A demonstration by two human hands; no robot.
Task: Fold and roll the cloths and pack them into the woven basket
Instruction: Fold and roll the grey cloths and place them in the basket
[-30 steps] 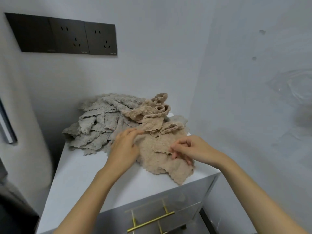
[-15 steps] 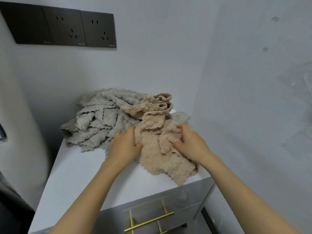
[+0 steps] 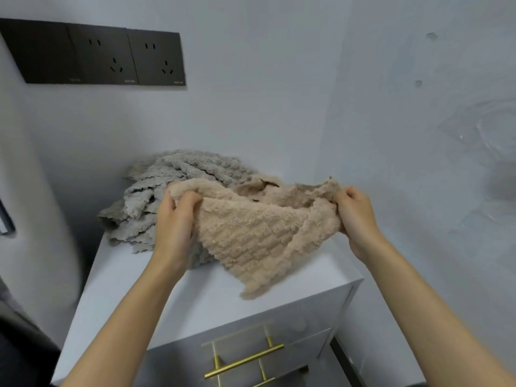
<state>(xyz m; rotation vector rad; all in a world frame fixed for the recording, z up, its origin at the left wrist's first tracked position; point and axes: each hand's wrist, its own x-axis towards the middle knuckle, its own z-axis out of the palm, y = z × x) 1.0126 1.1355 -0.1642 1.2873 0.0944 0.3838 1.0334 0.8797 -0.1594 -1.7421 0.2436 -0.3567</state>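
Two pale walls meet in a corner behind a white cabinet whose flat top serves as the worktop (image 3: 139, 297). At the back of it, close to the corner, lies a loose heap of grey cloths (image 3: 156, 191) with scalloped edges, some of them spilling toward the left edge. In front of that heap, a beige cloth (image 3: 251, 233) is held up and stretched between both hands; its top edge sags in the middle and its lower corner hangs down onto the worktop (more beige fabric shows bunched behind it). A dark socket panel (image 3: 103, 54) with three plates sits high on the left wall. The left hand (image 3: 174, 222) grips the cloth's upper left corner, its fingers (image 3: 190, 199) curled tightly into the fabric. The right hand (image 3: 354, 216) holds the upper right corner, fingers (image 3: 346, 192) folded over the edge and pinching it. Below, on the cabinet front, is a brass bar handle (image 3: 245, 358).
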